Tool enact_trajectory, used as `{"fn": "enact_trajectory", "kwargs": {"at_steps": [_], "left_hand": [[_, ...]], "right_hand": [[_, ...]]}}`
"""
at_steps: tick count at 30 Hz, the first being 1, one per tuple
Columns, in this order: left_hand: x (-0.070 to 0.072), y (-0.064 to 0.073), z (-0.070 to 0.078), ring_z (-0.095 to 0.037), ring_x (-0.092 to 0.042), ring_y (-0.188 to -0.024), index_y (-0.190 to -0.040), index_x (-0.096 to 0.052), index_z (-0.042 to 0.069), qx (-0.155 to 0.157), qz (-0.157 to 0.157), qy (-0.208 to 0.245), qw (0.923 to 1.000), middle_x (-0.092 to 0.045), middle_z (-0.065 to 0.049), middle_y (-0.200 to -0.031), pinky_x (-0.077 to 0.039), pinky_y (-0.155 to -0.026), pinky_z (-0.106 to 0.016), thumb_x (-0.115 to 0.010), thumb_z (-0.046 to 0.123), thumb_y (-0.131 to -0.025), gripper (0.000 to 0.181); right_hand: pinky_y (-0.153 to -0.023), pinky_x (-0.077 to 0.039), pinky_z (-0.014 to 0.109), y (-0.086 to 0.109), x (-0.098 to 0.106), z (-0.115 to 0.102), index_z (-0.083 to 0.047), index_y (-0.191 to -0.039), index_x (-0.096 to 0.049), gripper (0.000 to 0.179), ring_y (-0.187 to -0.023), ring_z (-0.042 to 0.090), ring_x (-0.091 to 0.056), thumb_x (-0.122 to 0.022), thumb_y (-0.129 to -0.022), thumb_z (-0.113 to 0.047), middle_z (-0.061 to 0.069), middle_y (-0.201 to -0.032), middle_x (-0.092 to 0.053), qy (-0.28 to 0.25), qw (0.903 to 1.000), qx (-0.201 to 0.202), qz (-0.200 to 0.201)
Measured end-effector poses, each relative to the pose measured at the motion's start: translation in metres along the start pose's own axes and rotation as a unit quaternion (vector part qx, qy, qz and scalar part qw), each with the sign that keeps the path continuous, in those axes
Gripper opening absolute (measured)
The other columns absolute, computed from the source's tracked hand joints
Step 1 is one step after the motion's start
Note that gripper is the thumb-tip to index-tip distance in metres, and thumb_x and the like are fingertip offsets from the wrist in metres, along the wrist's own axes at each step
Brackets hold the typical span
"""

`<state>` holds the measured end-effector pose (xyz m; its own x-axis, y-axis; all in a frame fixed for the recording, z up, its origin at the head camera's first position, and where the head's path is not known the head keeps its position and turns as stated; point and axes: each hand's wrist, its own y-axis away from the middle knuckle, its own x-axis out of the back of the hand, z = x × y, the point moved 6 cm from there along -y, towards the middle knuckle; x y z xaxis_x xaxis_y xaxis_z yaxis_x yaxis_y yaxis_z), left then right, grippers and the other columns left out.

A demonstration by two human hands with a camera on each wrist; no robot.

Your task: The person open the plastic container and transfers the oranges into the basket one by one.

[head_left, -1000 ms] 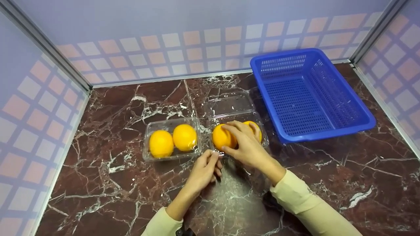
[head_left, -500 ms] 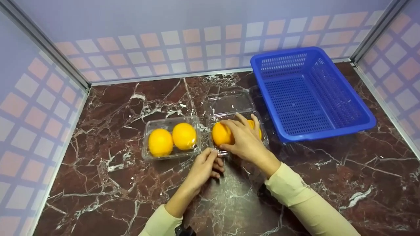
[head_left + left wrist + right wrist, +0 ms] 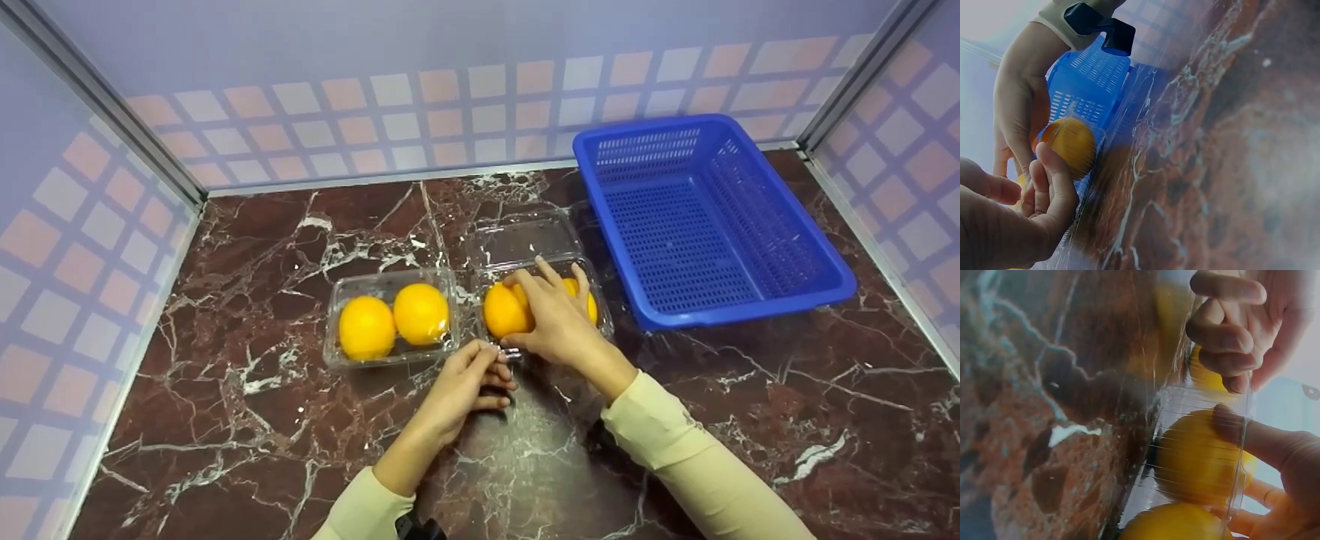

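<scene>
My left hand [image 3: 459, 391] pinches the front rim of the right-hand clear plastic clamshell box [image 3: 529, 261], its thumb and index finger at the near left corner. That box stands with its lid folded back and holds two oranges. My right hand [image 3: 561, 321] reaches in from the right and grips the left orange [image 3: 504, 311] between thumb and index finger, its other fingers extended over the right orange [image 3: 592, 306], which is partly hidden. In the right wrist view the right thumb [image 3: 1261, 441] lies against the gripped orange [image 3: 1199, 455] behind the ridged clear wall.
To the left stands a second clear clamshell box [image 3: 337, 300] with two oranges [image 3: 366, 328] in it. A blue perforated plastic basket [image 3: 750, 304] sits at the back right. The dark red marbled table [image 3: 247, 465] is enclosed by tiled-pattern panels [image 3: 442, 90] behind and at both sides.
My right hand has shifted slightly left and its middle finger has straightened over the box. The left hand's lower fingers have spread a little; its pinch stays at the rim.
</scene>
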<state>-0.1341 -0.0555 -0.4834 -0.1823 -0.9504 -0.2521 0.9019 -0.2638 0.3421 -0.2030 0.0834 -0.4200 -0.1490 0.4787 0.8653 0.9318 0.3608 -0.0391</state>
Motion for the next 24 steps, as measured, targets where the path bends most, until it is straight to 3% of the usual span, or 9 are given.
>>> {"fn": "enact_trajectory", "kwargs": {"at_steps": [7, 19, 24], "left_hand": [[-0.001, 0.001, 0.002, -0.015, -0.065, -0.076, -0.104, -0.058, 0.001, -0.01, 0.008, -0.003, 0.9999, -0.064, -0.005, -0.088, -0.063, -0.066, -0.026, -0.048, 0.015, -0.111, 0.019], [0.0, 0.0, 0.005, -0.016, -0.065, -0.075, -0.102, -0.058, 0.001, -0.033, 0.028, -0.044, 0.9981, -0.063, -0.007, -0.087, -0.064, -0.066, -0.028, -0.046, 0.016, -0.113, 0.022], [0.002, 0.0, 0.005, -0.016, -0.065, -0.076, -0.107, -0.058, -0.005, -0.045, 0.035, -0.066, 0.9962, -0.063, -0.007, -0.087, -0.064, -0.067, -0.028, -0.045, 0.018, -0.113, 0.027]], "right_hand": [[-0.128, 0.004, 0.067, 0.003, 0.0, 0.0, -0.013, -0.155, -0.049, 0.089, -0.16, 0.035, -0.028, -0.094, -0.08, -0.029, 0.014, -0.155, -0.056, 0.006, 0.9999, 0.012, 0.003], [-0.127, 0.002, 0.067, 0.009, 0.019, -0.014, -0.013, -0.152, -0.055, 0.087, -0.154, 0.034, -0.038, -0.095, -0.078, -0.034, 0.008, -0.153, -0.059, 0.003, 0.9982, 0.042, 0.042], [-0.129, -0.003, 0.063, 0.014, 0.034, -0.02, -0.01, -0.15, -0.056, 0.085, -0.143, 0.035, -0.05, -0.095, -0.078, -0.035, 0.012, -0.148, -0.061, -0.013, 0.9953, 0.071, 0.064]]}}
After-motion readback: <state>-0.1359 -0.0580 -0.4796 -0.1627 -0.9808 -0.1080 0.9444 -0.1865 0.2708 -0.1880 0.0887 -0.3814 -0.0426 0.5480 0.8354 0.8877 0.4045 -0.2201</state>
